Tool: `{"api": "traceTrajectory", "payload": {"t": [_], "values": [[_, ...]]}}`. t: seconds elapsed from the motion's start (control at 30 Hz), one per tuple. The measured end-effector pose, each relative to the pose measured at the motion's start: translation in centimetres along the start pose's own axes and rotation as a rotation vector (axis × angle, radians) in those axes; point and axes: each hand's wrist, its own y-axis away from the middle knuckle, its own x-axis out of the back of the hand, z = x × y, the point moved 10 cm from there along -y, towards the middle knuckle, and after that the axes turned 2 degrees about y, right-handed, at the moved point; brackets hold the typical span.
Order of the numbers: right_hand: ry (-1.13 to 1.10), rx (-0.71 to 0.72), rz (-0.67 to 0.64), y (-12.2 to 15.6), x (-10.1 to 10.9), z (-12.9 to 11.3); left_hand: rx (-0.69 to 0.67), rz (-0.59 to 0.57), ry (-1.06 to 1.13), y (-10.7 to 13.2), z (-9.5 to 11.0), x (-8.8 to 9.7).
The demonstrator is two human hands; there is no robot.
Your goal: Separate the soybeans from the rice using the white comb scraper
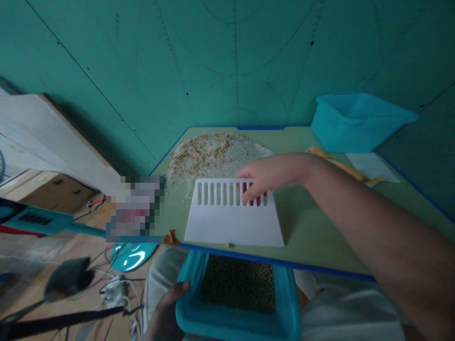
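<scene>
My right hand (258, 177) grips a white plastic scraper (232, 227) by its row of slots, fingers through them and thumb in front. The scraper leans on the green tabletop close to the front edge. Beyond it lies a spread of pale grains mixed with tan, bean-like seeds (209, 151). Below the table edge, a turquoise bin (238, 324) rests at my lap, its floor covered with dark greenish and tan seeds (238, 284). My left hand (168, 305) holds the bin's left side, thumb on the rim and other fingers hidden. One small seed (230, 245) sits before the scraper.
Another turquoise bin (344, 123) stands at the back right, against the green wall (234, 61). Near it lie a yellow-orange strip (346, 166) and a white sheet (373, 166). A pixelated patch (135, 208) covers the left edge. Cables, a turquoise disc (133, 255) and a cardboard box (53, 189) are at left.
</scene>
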Motion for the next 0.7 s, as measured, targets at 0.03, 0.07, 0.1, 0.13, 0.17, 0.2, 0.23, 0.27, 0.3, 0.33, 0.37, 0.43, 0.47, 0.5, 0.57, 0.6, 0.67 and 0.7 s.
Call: {"api": "traceTrajectory", "payload": {"t": [0.03, 0.07, 0.1, 0.13, 0.17, 0.2, 0.23, 0.27, 0.3, 0.33, 0.37, 0.43, 0.47, 0.5, 0.57, 0.6, 0.67, 0.7], "values": [[-0.02, -0.007, -0.019, -0.2, -0.5, -0.2, 0.0, 0.004, -0.002, -0.1, -0.1, 0.0], [-0.043, -0.007, -0.031, -0.3, -1.0, -0.5, 0.0, 0.006, -0.004, -0.1, -0.2, 0.0], [-0.065, -0.004, -0.039, -0.3, -1.3, -0.8, 0.002, 0.006, -0.005, -0.1, -0.3, 0.0], [-0.081, 0.002, -0.041, -0.4, -1.5, -1.1, 0.004, 0.004, -0.008, -0.1, -0.3, 0.0], [-0.088, 0.008, -0.041, -0.3, -1.6, -1.3, 0.008, 0.002, -0.01, -0.1, -0.3, -0.1], [-0.081, 0.013, -0.036, -0.3, -1.6, -1.5, 0.011, -0.003, -0.01, -0.1, -0.3, -0.2], [-0.062, 0.017, -0.029, -0.2, -1.5, -1.7, 0.015, -0.009, -0.009, -0.2, -0.3, -0.2], [-0.037, 0.022, -0.019, -0.1, -1.4, -1.9, 0.021, -0.013, -0.005, -0.2, -0.4, -0.3], [-0.008, 0.028, -0.007, 0.0, -1.3, -2.1, 0.024, -0.016, 0.002, -0.2, -0.4, -0.3], [0.018, 0.037, 0.003, 0.1, -1.2, -2.4, 0.024, -0.016, 0.009, -0.2, -0.4, -0.3], [0.04, 0.048, 0.013, 0.3, -1.1, -2.7, 0.019, -0.016, 0.015, -0.3, -0.3, -0.3], [0.083, 0.071, 0.026, 0.6, -1.0, -3.5, 0.01, -0.018, 0.014, -0.3, -0.3, -0.3], [0.106, 0.085, 0.032, 0.7, -1.0, -3.8, 0.011, -0.025, 0.011, -0.4, -0.3, -0.4], [0.13, 0.1, 0.041, 0.8, -1.0, -4.2, 0.018, -0.037, 0.009, -0.4, -0.4, -0.5], [0.18, 0.138, 0.084, 1.0, -0.9, -4.9, 0.029, -0.066, 0.009, -0.4, -0.6, -0.7], [0.198, 0.159, 0.119, 1.0, -0.7, -5.2, 0.033, -0.077, 0.009, -0.4, -0.7, -0.8], [0.215, 0.19, 0.205, 0.9, -0.1, -5.5, 0.042, -0.089, 0.007, -0.5, -0.9, -0.7], [0.213, 0.194, 0.244, 0.7, 0.1, -5.4, 0.048, -0.089, 0.009, -0.5, -1.0, -0.6]]}}
